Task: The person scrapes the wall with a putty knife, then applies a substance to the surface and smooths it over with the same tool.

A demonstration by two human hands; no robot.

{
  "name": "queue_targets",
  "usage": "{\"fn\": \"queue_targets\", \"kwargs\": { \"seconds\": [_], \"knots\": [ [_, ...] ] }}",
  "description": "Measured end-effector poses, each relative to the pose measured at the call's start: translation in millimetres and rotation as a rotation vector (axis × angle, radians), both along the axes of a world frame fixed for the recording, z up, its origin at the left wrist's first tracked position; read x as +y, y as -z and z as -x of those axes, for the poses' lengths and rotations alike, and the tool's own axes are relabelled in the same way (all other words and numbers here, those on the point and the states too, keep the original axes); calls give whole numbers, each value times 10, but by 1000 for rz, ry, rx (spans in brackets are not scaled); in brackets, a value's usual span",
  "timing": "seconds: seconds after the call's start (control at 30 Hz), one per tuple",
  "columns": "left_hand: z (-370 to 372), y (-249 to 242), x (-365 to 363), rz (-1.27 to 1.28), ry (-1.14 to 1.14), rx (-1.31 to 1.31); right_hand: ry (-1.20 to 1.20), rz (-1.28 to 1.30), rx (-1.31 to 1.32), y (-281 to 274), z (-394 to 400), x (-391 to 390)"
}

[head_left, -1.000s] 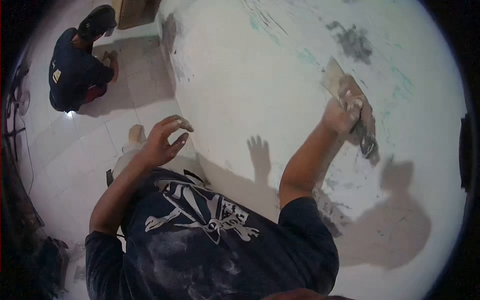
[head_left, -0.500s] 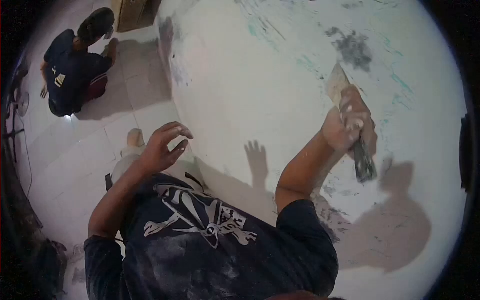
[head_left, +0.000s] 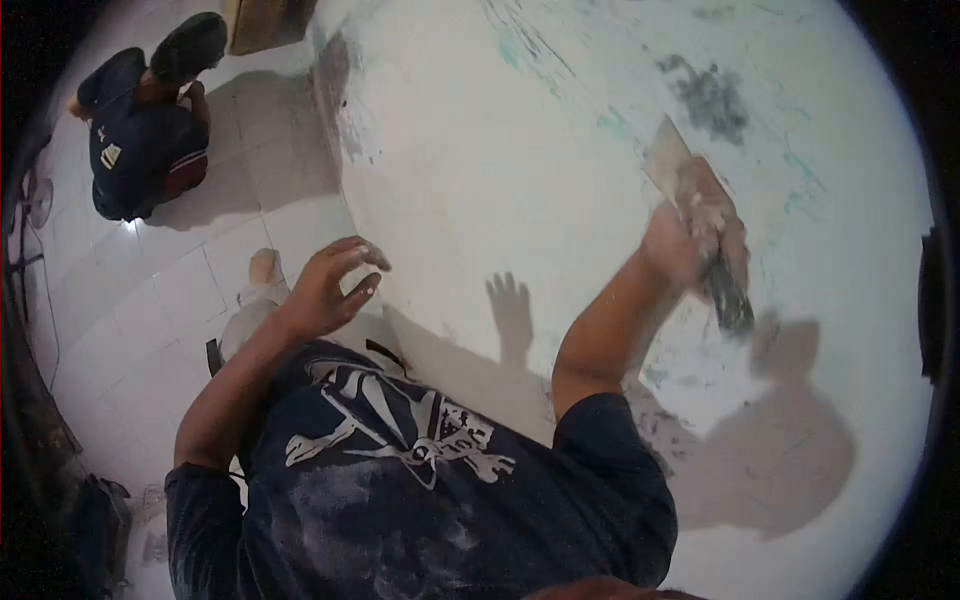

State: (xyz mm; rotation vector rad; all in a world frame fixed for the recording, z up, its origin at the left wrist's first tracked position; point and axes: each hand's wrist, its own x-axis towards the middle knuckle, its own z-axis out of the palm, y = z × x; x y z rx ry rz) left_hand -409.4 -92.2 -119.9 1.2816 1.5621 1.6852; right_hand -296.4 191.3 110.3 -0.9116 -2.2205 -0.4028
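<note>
Head camera, from the left: looks down on pale floor tiles (head_left: pixel 150 330), with a co-worker (head_left: pixel 150 130) crouching at far left near a wooden cabinet (head_left: pixel 265 25). Holds the left hand (head_left: pixel 335 288) in mid-air, fingers loosely curled, thumb spread apart from them. Wears a dark T-shirt (head_left: pixel 400 510) at near centre, pale print across the chest, whitish dust below. Casts a hand-shaped shadow (head_left: pixel 512 308) onto the white wall (head_left: pixel 450 180). Grips a flat-bladed scraper (head_left: pixel 666 158) at right, in the right hand (head_left: pixel 700 222), fingers wrapped tightly around, blade aimed far and left, dark handle jutting near and right. Holds it just nearer than a dark grey patch (head_left: pixel 712 105); cannot tell whether touching the wall. Throws a larger shadow (head_left: pixel 785 430) at near right.
</note>
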Motion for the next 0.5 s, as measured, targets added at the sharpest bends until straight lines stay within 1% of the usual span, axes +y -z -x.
{"fn": "queue_targets", "kwargs": {
  "seconds": [0.07,0.13,0.2,0.23,0.3,0.33,0.37,0.43,0.5],
  "knots": [
    [62,15,-25,19,-56,-7,-81,42,66,47,197,46],
    [49,13,-38,47,-69,-32,-92,81,120,71,121,26],
    [141,21,-22,53,-89,-34,-1375,706,539,29,170,208],
    [164,38,-23,32,-114,-35,-1471,554,304,-11,165,215],
    [147,46,-52,19,-118,-31,-1417,605,347,87,-10,132],
    [198,90,-11,-4,-129,-19,-1417,604,372,88,31,139],
    [209,112,-39,33,-115,-16,-1421,630,400,113,93,151],
    [130,99,-140,95,-46,-40,-1337,701,470,110,-39,64],
    [176,144,-53,-49,-88,-26,-1307,715,540,106,-30,62]
  ]
}}
